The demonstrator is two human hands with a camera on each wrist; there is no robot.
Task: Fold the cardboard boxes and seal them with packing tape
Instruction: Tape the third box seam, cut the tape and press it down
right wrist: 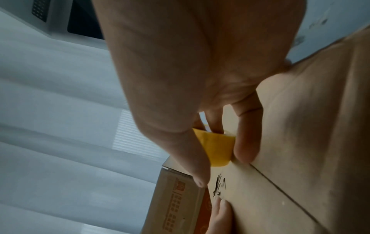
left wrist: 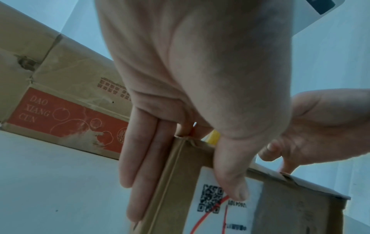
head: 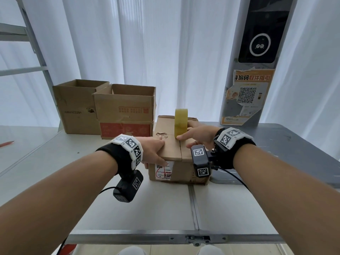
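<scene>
Left hand [head: 154, 149] is pressed flat-fingered on the light, stiff box [head: 179, 159] flaps, while the tape roll [head: 181, 124] is pinched at its rim by the right hand [head: 197, 136].

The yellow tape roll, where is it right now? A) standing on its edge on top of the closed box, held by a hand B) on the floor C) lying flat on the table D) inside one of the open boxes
A: the tape roll stands on edge over the seam of the closed box, gripped by the right hand, while the left hand rests on the box's near left corner.
</scene>
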